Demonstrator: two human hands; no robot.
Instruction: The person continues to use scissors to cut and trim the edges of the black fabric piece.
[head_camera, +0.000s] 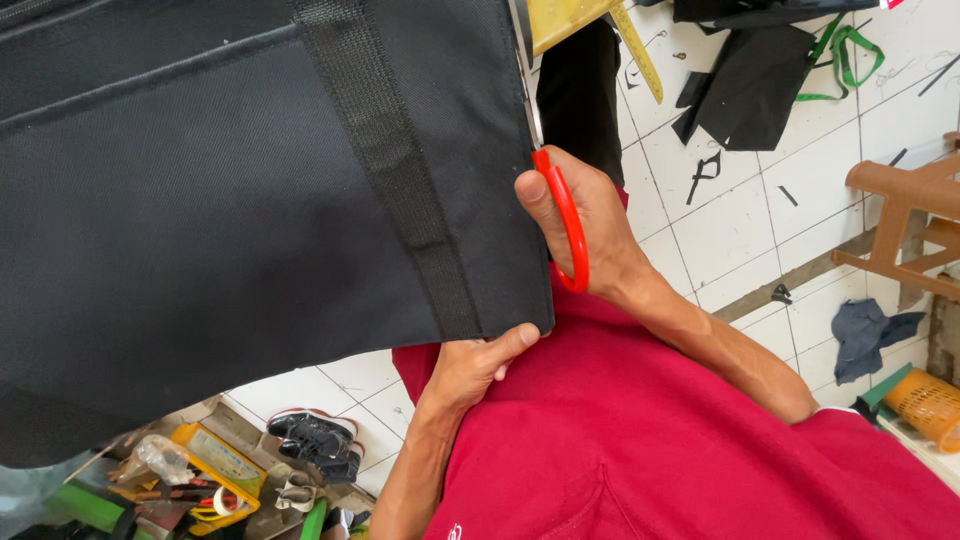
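Observation:
A large black fabric panel (200, 220) with a sewn black webbing strap (385, 170) fills the upper left of the head view. My left hand (475, 368) pinches the panel's lower right corner from below. My right hand (590, 225) grips red-handled scissors (568, 215), with my fingers through the loop. The blades (524, 95) run up along the panel's right edge. A red shirt (650, 440) covers the lower right.
On the white tiled floor (730, 230) lie black fabric scraps (750, 85), a yellow ruler (635, 50) and a green strap (845, 55). At the right are a brown plastic chair (905, 215), grey cloth (865, 335) and an orange basket (925, 405). Black shoes (318, 440) and a yellow tool box (215, 470) sit lower left.

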